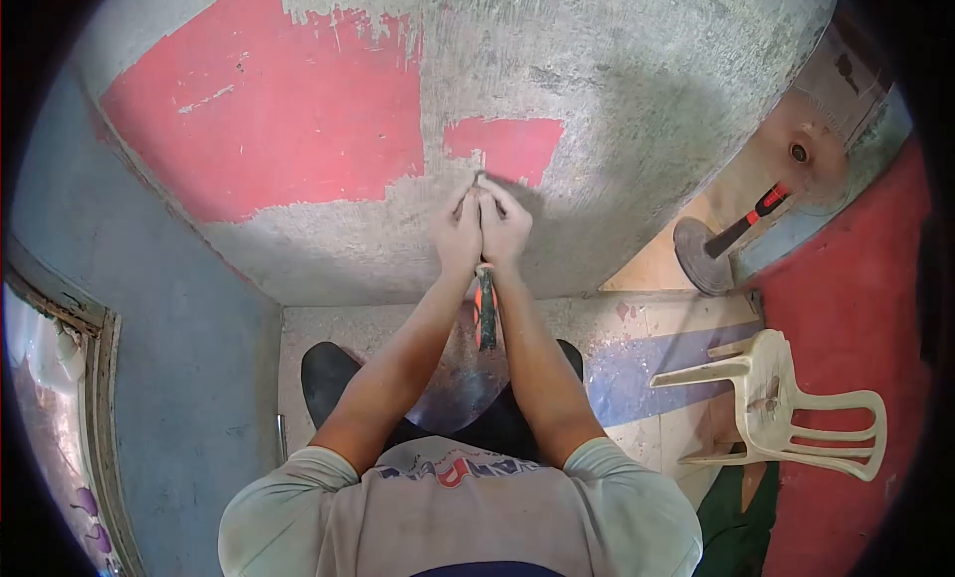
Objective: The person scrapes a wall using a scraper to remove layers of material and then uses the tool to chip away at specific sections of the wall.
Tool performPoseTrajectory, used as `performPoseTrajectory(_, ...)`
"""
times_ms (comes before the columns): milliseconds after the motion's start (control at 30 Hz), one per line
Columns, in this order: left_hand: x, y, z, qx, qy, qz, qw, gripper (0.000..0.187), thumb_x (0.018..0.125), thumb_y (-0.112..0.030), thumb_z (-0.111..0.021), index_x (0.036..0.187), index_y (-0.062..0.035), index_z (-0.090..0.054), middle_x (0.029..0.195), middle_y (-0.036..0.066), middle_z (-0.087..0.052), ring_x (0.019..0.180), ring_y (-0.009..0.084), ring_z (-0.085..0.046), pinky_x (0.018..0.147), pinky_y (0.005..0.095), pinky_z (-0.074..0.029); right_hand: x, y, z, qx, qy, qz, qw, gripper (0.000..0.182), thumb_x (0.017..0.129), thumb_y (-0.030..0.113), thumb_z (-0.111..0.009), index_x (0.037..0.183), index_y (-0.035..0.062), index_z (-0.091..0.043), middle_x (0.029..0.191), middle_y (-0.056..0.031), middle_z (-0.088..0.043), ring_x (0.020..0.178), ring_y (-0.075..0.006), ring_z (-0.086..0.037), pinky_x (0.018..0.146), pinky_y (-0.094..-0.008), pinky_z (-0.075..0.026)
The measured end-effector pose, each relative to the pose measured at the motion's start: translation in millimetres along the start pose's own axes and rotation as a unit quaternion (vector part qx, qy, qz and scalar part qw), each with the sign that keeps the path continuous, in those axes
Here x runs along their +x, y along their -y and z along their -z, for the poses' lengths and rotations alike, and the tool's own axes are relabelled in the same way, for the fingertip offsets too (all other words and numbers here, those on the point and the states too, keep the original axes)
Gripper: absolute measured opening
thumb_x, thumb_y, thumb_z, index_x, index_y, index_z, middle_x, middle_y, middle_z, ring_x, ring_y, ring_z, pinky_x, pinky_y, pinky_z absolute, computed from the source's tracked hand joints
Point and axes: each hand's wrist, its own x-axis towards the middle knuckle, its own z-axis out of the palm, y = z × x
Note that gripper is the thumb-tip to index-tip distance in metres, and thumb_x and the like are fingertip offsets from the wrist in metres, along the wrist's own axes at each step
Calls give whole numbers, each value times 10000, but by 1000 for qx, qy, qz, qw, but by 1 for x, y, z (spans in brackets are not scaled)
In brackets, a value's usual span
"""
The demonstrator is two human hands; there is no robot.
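Both hands are clamped tight: L hand [460,229] and R hand [505,227] sit side by side, fingers curled in w/ hardly a gap, on the front part of a slim hand tool [485,318]. Its orange-and-black handle pokes out btwn the wrists, toward the body. I can't tell from my end how each finger sits, b/c the hands cover most of it.

Biggest first: the wall [343,249] fills my view ahead, mostly bare grey w/ rough streaks. Large pink patch [298,99] is up on the L, edges ragged. Cream plastic chair [771,398] is at far R, well apart from the arms. Nearer the wall on that side, a tool w/ red-and-black grip [744,229] slants up from a round grey disc [701,264]; can't ID either. Small pink patch [522,147] is just above the fingertips, a bit R.

Tool's working end is at the wall by that patch's lower L edge; contact too hidden to confirm. My read: paint-scraping step, partway thru, pink left in 2 spots. Next move, IMO, calls for a low tip angle, edge under the paint, firm short pushes, both hands together, w/o gouging.
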Motion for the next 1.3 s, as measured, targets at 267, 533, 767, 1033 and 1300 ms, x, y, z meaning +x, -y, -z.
performPoseTrajectory(267, 0, -3, 1, -10, 6, 13, 1000, 319, 1017, -60, -561, 1303, 14, -683, 1199, 145, -735, 1075, 158, -669, 950, 293, -522, 1, 11, -1, -21, -3, -19, 1000, 231, 920, 88, -685, 1115, -10, -762, 1069, -158, -776, 962, -207, -740, 880, -327, -561)
performPoseTrajectory(533, 13, -23, -3, -29, 6, 25, 999, 310, 1021, -48, -559, 1296, 18, -685, 1202, 137, -727, 1085, 144, -659, 941, 276, -521, 19, 26, -10, 43, -8, -3, 999, 232, 924, 82, -677, 1117, -19, -757, 1078, -154, -775, 1000, -213, -737, 907, -328, -554)
performPoseTrajectory(767, -7, 12, 10, -37, 6, 65, 997, 329, 1019, -75, -592, 1324, 22, -668, 1207, 112, -726, 1052, 140, -666, 924, 276, -523, -12, -18, -1, -11, 11, -18, 1000, 258, 940, 48, -654, 1168, -37, -738, 1105, -131, -769, 1003, -168, -707, 901, -308, -552)
performPoseTrajectory(1033, 14, -26, -5, -11, 12, 5, 1000, 330, 1012, -59, -551, 1305, 32, -673, 1183, 145, -735, 1061, 157, -664, 925, 291, -520, 19, 35, -8, 25, 7, 8, 1000, 247, 958, 43, -640, 1169, -45, -733, 1094, -133, -770, 978, -163, -706, 891, -307, -555)
performPoseTrajectory(1300, -6, 28, -1, -42, 2, 34, 999, 325, 1010, -52, -558, 1298, 49, -670, 1166, 153, -738, 1038, 148, -679, 903, 281, -543, -7, -17, 5, 10, -1, -28, 1000, 239, 941, 93, -663, 1133, -12, -759, 1103, -143, -775, 1034, -201, -727, 935, -321, -544)
